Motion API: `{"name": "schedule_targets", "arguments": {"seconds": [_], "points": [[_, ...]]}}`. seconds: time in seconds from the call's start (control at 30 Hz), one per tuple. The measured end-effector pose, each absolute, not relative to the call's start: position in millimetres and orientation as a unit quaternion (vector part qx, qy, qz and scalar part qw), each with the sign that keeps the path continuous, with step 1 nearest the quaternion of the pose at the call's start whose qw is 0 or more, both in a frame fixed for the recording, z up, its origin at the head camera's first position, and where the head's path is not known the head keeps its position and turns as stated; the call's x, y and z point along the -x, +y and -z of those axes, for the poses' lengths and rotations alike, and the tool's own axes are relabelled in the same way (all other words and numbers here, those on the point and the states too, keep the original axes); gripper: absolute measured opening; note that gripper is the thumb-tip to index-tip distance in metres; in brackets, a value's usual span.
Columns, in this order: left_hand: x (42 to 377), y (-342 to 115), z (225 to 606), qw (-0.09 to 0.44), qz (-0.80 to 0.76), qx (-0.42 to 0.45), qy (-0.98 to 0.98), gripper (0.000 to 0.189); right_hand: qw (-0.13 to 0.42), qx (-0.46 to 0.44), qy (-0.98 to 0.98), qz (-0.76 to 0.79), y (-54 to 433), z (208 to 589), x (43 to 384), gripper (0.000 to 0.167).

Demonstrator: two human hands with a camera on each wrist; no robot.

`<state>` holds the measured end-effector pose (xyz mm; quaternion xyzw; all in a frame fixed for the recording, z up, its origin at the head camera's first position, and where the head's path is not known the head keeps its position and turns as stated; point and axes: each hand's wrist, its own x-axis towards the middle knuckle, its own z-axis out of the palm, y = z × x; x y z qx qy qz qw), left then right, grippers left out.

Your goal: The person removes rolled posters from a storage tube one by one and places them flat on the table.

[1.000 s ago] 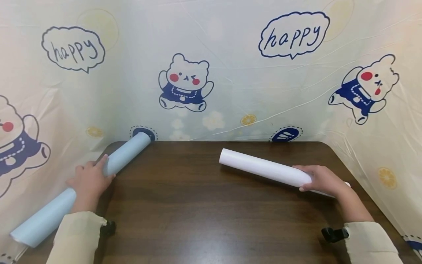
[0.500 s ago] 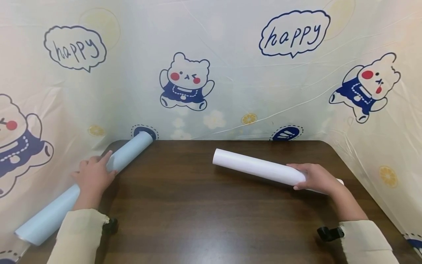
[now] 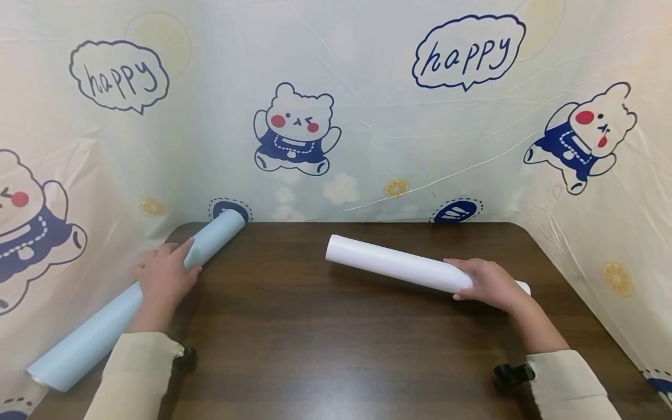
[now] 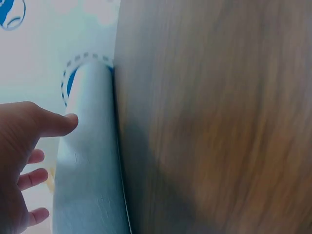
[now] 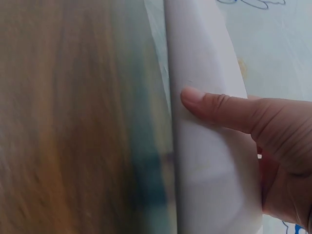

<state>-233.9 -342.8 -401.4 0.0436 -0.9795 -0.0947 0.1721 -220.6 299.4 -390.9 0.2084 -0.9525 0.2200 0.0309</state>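
A long light blue roll (image 3: 94, 332) leans diagonally along the table's left edge. My left hand (image 3: 165, 283) lies over its middle, fingers spread. In the left wrist view the thumb (image 4: 61, 125) touches the blue roll (image 4: 92, 161), and the other fingertips show beside it, not wrapped round it. On the right, my right hand (image 3: 488, 283) grips a white paper roll (image 3: 391, 262) near its right end. In the right wrist view, the thumb (image 5: 209, 105) presses on the white roll (image 5: 209, 175) while the other fingers are mostly hidden behind it.
The dark brown wooden table (image 3: 315, 338) has rounded far corners. A pale curtain (image 3: 378, 128) printed with bears and "happy" bubbles hangs behind the table and on both sides. A black wrist device (image 3: 514, 375) sits by the right sleeve.
My right hand has carried the white roll to the left. My left hand has shifted rightward along the blue roll, which has moved only slightly.
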Motion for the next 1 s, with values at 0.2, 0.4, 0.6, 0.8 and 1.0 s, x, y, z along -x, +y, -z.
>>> {"name": "schedule_targets", "arguments": {"seconds": [0.2, 0.4, 0.6, 0.8, 1.0], "points": [[236, -308, 399, 0.199, 0.104, -0.006, -0.974, 0.06, 0.065, -0.223, -0.952, -0.197, 286, 395, 224, 0.073], [238, -265, 400, 0.185, 0.181, 0.037, -0.965, 0.062, 0.08, -0.208, -0.955, -0.194, 272, 396, 226, 0.073], [239, -224, 409, 0.104, 0.321, 0.021, -0.941, 0.064, 0.098, -0.197, -0.958, -0.186, 255, 400, 226, 0.074], [235, -180, 415, 0.025, 0.552, -0.063, -0.831, 0.069, 0.113, -0.194, -0.957, -0.185, 236, 399, 227, 0.074], [231, -137, 414, -0.048, 0.756, -0.112, -0.644, 0.074, 0.134, -0.188, -0.954, -0.189, 219, 401, 228, 0.075]]}}
